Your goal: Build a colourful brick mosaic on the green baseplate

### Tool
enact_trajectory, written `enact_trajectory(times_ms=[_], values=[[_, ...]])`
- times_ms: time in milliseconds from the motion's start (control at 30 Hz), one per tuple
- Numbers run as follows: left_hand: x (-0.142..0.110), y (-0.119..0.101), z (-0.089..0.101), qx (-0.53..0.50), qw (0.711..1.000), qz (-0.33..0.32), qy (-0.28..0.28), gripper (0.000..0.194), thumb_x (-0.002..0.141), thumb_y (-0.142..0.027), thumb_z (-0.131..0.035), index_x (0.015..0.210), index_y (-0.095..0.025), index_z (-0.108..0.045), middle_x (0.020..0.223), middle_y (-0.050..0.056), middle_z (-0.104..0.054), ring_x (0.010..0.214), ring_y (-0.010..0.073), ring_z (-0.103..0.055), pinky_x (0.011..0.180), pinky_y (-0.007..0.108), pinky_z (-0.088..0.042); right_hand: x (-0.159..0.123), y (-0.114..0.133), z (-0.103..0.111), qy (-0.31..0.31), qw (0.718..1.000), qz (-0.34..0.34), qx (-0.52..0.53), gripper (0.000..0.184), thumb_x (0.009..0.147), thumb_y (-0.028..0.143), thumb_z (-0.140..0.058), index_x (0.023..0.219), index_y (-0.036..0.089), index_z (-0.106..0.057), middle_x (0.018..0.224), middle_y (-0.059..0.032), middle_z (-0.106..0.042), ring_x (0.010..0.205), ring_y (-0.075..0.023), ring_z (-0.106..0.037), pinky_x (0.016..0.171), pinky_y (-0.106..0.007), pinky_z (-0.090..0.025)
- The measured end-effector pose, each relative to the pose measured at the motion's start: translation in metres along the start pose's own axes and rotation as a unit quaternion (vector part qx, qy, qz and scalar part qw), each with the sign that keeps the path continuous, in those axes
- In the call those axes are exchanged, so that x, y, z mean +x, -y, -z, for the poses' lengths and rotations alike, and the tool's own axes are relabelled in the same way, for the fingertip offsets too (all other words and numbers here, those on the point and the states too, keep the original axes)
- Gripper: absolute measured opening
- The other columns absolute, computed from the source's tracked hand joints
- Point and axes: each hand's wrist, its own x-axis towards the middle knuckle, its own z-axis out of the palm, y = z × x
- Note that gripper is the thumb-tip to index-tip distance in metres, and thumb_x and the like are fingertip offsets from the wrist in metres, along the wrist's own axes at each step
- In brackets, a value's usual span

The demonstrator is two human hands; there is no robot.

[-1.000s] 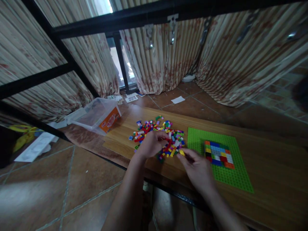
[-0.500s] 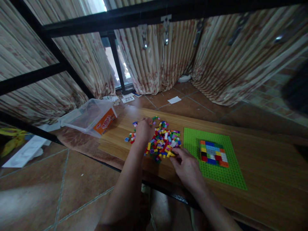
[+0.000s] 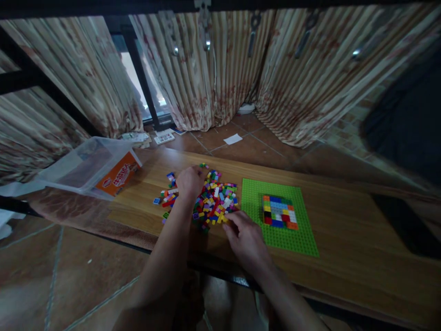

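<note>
Here, bearings are taken from the heap of loose bricks (image 3: 215, 200), which is spread on the wooden tabletop (image 3: 344, 220) as the centre of the dial. Between 9 and 10 o'clock, a clear plastic box (image 3: 84, 163) is seen, an orange label (image 3: 120, 175) fixed to its near side. At 9 o'clock, a blue brick (image 3: 156, 201) is noted just beyond the heap's edge. At 10 o'clock, the left hand (image 3: 190, 183) is held over the heap, fingers bent; the fingertips are mostly hidden, so whether anything is gripped cannot be told. At 1 o'clock, a white paper (image 3: 233, 139) is found on the floor past the table. At 4 o'clock, the right hand (image 3: 246, 234) is placed by the heap's edge, thumb and forefinger brought nearly together, a small yellow brick (image 3: 224, 219) pinched at their tips. At 3 o'clock, a green baseplate (image 3: 291, 241) is laid flat, topped by a multicoloured brick panel (image 3: 279, 211). Farther out at 3 o'clock, well apart, a dark flat object (image 3: 406, 225) is recorded.
</note>
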Motion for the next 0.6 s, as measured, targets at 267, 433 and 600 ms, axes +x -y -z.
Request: enact_trajectory(times_ms=[267, 433, 600], values=[[-0.021, -0.028, 0.027, -0.322, 0.932, -0.166, 0.022, 0.018, 0.08, -0.027, -0.061, 0.089, -0.016, -0.071, 0.088, 0.005, -0.073, 0.082, 0.0173, -0.067, 0.077, 0.026, -0.05, 0.001, -0.001, 0.035, -0.127, 0.99, 0.027, 0.048, 0.018, 0.09, 0.02, -0.052, 0.09, 0.022, -0.07, 0.088, -0.0029, -0.071, 0.082, -0.0152, -0.066, 0.076, -0.027, -0.05], [-0.095, -0.069, 0.01, -0.436, 0.859, -0.249, 0.103, 0.014, 0.084, -0.017, -0.056, 0.092, -0.017, -0.068, 0.091, 0.003, -0.07, 0.081, 0.0133, -0.064, 0.076, 0.026, -0.05, 0.007, -0.035, 0.082, -0.37, 0.91, -0.112, 0.151, 0.019, 0.081, 0.035, -0.065, 0.087, 0.018, -0.072, 0.074, -0.0017, -0.069, 0.062, -0.0138, -0.06, 0.059, -0.027, -0.048], [-0.136, -0.097, -0.006, -0.339, 0.863, -0.352, 0.128, 0.015, 0.088, -0.012, -0.052, 0.093, -0.02, -0.064, 0.097, 0.003, -0.066, 0.091, 0.0148, -0.063, 0.082, 0.028, -0.049, 0.006, -0.059, 0.115, -0.452, 0.832, -0.168, 0.276, 0.016, 0.068, 0.031, -0.073, 0.076, 0.016, -0.07, 0.062, 0.0024, -0.062, 0.048, -0.007, -0.048, 0.047, -0.021, -0.037]])
